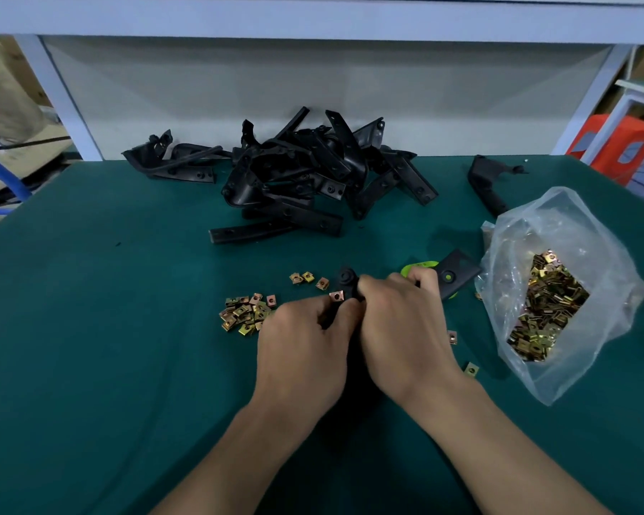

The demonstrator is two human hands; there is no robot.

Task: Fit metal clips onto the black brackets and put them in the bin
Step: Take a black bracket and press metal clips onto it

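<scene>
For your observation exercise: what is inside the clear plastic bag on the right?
A heap of brass-coloured metal clips lies inside the plastic bag. What lies beneath the heap is covered.

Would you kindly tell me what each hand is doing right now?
Left hand: grips the black bracket, next to the metal clip on it.
Right hand: fingers curled, apparently gripping the same bracket.

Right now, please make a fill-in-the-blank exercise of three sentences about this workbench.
1. The left hand and the right hand together hold one black ____.
2. The clear bag of clips lies to the ____ of the right hand.
3. The loose clips lie to the ____ of the left hand.
Missing words: bracket; right; left.
</scene>
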